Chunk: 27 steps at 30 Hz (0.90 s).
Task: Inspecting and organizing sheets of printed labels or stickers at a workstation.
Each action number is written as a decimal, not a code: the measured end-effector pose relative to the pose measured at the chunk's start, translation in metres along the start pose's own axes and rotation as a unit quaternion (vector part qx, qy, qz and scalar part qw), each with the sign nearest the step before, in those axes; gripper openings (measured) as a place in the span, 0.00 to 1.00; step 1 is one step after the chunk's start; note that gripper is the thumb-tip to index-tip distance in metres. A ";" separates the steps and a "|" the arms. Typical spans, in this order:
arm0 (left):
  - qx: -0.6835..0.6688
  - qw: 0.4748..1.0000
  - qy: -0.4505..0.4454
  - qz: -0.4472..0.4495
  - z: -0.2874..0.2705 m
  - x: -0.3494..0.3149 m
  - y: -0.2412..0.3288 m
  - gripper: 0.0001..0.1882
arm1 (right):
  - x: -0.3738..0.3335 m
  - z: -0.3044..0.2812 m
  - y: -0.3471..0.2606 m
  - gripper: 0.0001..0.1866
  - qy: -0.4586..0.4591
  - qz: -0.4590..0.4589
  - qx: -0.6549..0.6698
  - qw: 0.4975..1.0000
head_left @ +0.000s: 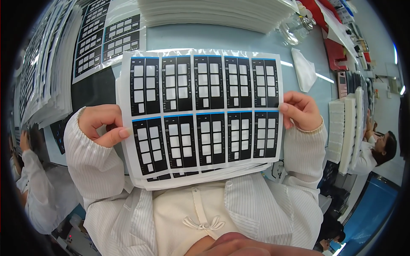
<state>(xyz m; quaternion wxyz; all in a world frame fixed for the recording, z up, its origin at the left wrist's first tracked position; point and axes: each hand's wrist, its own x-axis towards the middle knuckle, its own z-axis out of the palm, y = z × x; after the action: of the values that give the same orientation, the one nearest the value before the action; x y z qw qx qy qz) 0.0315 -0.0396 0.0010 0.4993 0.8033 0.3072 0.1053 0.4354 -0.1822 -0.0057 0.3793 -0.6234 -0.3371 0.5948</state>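
In front of my chest I hold a white sheet [209,110] printed with two rows of black panels, each with blue top edges and pale rectangular windows. My left hand [101,126] pinches its left edge, thumb on top. At the right edge, my right hand [301,111] grips it between thumb and curled fingers. More sheets [222,173] of the same kind show below its lower edge; whether they are also in my hands I cannot tell.
A tall pile of similar printed sheets [47,81] stands at the left, with more printed sheets [121,36] beside it. A thick white stack [213,13] lies at the back. A glass bottle [294,30] and a folded white cloth [304,70] are at the right. Other people [376,151] sit nearby.
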 end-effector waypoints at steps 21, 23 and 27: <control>-0.073 0.992 0.058 -0.083 -0.008 0.002 -0.014 0.13 | 0.026 -0.002 -0.019 0.09 -0.047 -0.114 -0.041 0.991; -0.063 0.994 0.055 -0.065 -0.009 0.001 -0.013 0.13 | 0.028 0.001 -0.010 0.10 -0.026 -0.178 0.004 0.984; -0.031 0.998 0.053 -0.025 -0.007 0.001 -0.017 0.14 | 0.023 -0.004 -0.008 0.11 -0.027 -0.197 0.008 0.980</control>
<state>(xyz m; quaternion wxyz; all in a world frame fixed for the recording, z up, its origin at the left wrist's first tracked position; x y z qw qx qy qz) 0.0225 -0.0283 -0.0107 0.5094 0.7728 0.3499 0.1448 0.4411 -0.1584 -0.0098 0.4852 -0.5250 -0.4586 0.5278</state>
